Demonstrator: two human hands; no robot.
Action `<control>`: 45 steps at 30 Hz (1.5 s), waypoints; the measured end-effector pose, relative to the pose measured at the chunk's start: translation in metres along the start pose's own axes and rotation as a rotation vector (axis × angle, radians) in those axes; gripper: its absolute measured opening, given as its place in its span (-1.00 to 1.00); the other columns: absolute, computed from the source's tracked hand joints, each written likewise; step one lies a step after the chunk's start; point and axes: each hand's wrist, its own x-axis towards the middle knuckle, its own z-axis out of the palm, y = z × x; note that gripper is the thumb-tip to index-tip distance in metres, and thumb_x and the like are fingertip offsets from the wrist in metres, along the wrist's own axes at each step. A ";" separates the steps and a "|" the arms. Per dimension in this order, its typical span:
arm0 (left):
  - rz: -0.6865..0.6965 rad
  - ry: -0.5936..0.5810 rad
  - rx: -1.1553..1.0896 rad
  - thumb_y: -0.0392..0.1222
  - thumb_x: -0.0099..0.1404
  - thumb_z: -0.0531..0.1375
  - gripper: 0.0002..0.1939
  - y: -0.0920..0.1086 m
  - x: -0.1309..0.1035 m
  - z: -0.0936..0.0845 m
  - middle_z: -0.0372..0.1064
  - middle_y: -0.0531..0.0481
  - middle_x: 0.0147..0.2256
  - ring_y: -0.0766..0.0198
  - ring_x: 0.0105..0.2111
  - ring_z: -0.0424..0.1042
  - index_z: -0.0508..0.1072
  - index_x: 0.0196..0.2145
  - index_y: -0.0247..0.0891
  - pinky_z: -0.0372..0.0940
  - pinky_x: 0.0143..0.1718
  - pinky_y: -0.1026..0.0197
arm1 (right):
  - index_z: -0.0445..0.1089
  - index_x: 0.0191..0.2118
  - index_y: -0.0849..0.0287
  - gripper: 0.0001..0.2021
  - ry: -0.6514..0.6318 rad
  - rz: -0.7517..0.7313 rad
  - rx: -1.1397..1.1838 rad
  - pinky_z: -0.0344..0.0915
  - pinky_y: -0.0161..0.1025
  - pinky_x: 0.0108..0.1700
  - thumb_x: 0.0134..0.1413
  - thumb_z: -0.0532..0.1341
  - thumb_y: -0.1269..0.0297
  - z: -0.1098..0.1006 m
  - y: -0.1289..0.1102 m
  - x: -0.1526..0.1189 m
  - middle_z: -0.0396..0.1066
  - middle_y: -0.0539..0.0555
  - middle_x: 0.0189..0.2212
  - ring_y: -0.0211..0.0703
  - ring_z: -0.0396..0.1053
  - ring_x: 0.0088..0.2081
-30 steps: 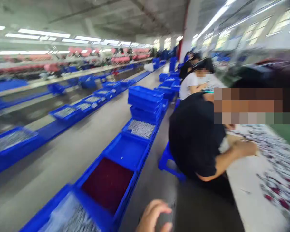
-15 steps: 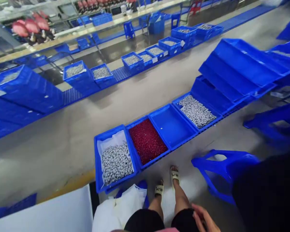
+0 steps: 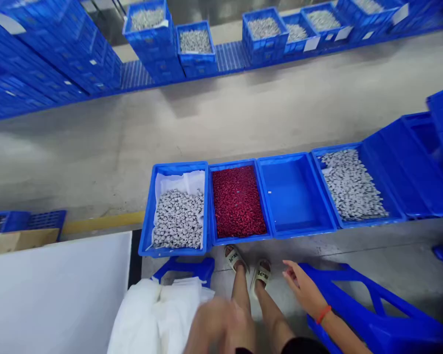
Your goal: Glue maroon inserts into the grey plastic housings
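Starting at my left, I have a white tabletop (image 3: 55, 295), and next to it a bundle of white cloth (image 3: 140, 319) bunched low down in the head view. Beyond the bundle sits the first blue bin (image 3: 173, 252), lined with a white sheet and heaped with grey-white pieces (image 3: 179, 221). My left hand (image 3: 219, 319) comes up right of the bundle, nearer to me than the bins; it is so smeared that I cannot tell whether its fingers are spread, curled or gripping anything. Farther out, just beside the first blue bin, the second blue bin (image 3: 239, 239) carries a spread of dark red pieces (image 3: 238, 196), the nearest contents to that hand, yet apart from it as far as I can see. The third blue bin (image 3: 295, 194) follows, a small pale speck near its left side. On the near side of it hangs my right hand (image 3: 299, 290), fingers loosely bent and a little apart, nothing visible in them, its forearm passing over a blue stool (image 3: 395, 332). Last comes the fourth blue bin (image 3: 369, 223), with more pale pieces (image 3: 350, 187), well apart from those fingers. I'd judge the step in hand as standing at this row before any contact; a reach from here would call for steadying my left hand and extending over a near rim.
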 end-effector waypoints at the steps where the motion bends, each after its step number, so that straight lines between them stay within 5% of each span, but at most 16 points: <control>1: -0.048 -0.023 0.047 -0.05 0.35 0.17 -0.76 -0.011 0.017 -0.005 0.40 -0.09 0.00 0.11 -0.07 0.42 0.45 -0.06 -0.11 0.41 -0.11 0.01 | 0.37 -0.06 0.23 -0.67 -0.013 0.046 -0.003 0.40 -0.09 -0.11 0.27 0.19 0.05 0.008 0.008 0.019 0.42 0.06 -0.27 -0.18 0.41 -0.26; 5: -0.268 -0.150 0.223 -0.16 0.35 0.20 -0.84 -0.078 0.092 0.014 0.47 -0.04 -0.21 0.21 -0.21 0.48 0.46 -0.22 -0.32 0.40 -0.12 0.00 | 0.37 -0.06 0.25 -0.75 -0.031 0.204 0.008 0.41 -0.07 -0.08 0.28 0.21 0.18 0.048 0.041 0.100 0.40 0.08 -0.20 -0.15 0.42 -0.19; 10: -0.377 -0.202 0.310 -0.14 0.36 0.19 -0.80 -0.189 0.220 0.099 0.43 -0.08 -0.05 0.14 -0.09 0.45 0.46 -0.11 -0.25 0.39 -0.06 -0.01 | 0.32 0.05 0.23 -0.69 0.033 0.273 0.021 0.32 0.06 0.06 0.27 0.21 0.19 0.108 0.102 0.228 0.30 0.16 0.04 -0.01 0.33 0.03; 15: -0.437 -0.073 0.437 -0.13 0.37 0.17 -0.67 -0.299 0.347 0.167 0.29 -0.14 0.13 0.06 0.05 0.36 0.37 0.07 -0.20 0.31 0.04 -0.13 | 0.30 0.09 0.19 -0.66 0.162 0.377 -0.026 0.28 0.09 0.10 0.29 0.19 0.14 0.171 0.191 0.350 0.26 0.17 0.10 0.01 0.29 0.07; 18: -0.503 0.035 0.540 -0.09 0.36 0.18 -0.61 -0.348 0.373 0.194 0.19 -0.14 0.20 0.00 0.13 0.28 0.32 0.12 -0.15 0.23 0.11 -0.18 | 0.28 0.12 0.13 -0.64 0.280 0.467 -0.077 0.22 0.12 0.15 0.29 0.18 0.12 0.213 0.233 0.376 0.18 0.18 0.16 0.04 0.23 0.12; 21: -0.538 0.111 0.607 -0.06 0.35 0.18 -0.55 -0.375 0.364 0.220 0.08 -0.14 0.27 -0.06 0.20 0.17 0.29 0.16 -0.13 0.12 0.17 -0.25 | 0.23 0.17 0.06 -0.60 0.376 0.489 -0.090 0.16 0.16 0.19 0.28 0.18 0.10 0.254 0.253 0.370 0.05 0.17 0.24 0.08 0.14 0.18; 26: -0.606 0.151 0.549 -0.03 0.35 0.17 -0.59 -0.385 0.350 0.252 0.17 -0.15 0.21 -0.04 0.16 0.22 0.34 0.11 -0.17 0.16 0.14 -0.23 | 0.26 0.15 0.07 -0.61 0.334 0.487 -0.038 0.19 0.15 0.18 0.27 0.19 0.08 0.290 0.247 0.356 0.10 0.17 0.21 0.08 0.17 0.16; 31: -0.573 0.172 0.285 -0.05 0.37 0.16 -0.68 -0.384 0.359 0.259 0.34 -0.13 0.07 0.08 0.01 0.39 0.40 0.02 -0.21 0.31 0.03 -0.10 | 0.32 0.06 0.17 -0.67 0.233 0.408 0.148 0.30 0.05 0.08 0.29 0.17 0.10 0.300 0.231 0.370 0.27 0.16 0.07 -0.01 0.31 0.04; 37: -0.437 0.288 -0.050 -0.09 0.37 0.17 -0.68 -0.377 0.361 0.266 0.32 -0.14 0.11 0.05 0.06 0.36 0.38 0.04 -0.23 0.29 0.06 -0.14 | 0.35 -0.02 0.26 -0.68 0.163 0.317 0.420 0.38 -0.02 -0.03 0.30 0.17 0.09 0.308 0.210 0.377 0.38 0.13 -0.07 -0.08 0.40 -0.08; 41: -0.344 0.329 -0.217 -0.10 0.37 0.16 -0.71 -0.349 0.350 0.259 0.37 -0.13 0.05 0.07 0.05 0.38 0.42 -0.01 -0.26 0.28 0.07 -0.14 | 0.39 -0.12 0.27 -0.70 0.160 0.223 0.469 0.35 -0.01 0.01 0.28 0.19 0.09 0.294 0.178 0.372 0.40 0.10 -0.13 -0.08 0.39 -0.09; 45: -0.247 0.368 -0.314 -0.06 0.34 0.18 -0.69 -0.288 0.327 0.241 0.39 -0.14 0.03 0.06 0.06 0.35 0.43 -0.04 -0.28 0.21 0.12 -0.13 | 0.41 -0.22 0.26 -0.68 0.161 0.083 0.457 0.24 0.05 0.11 0.23 0.22 0.04 0.264 0.124 0.353 0.42 0.11 -0.14 -0.06 0.36 -0.03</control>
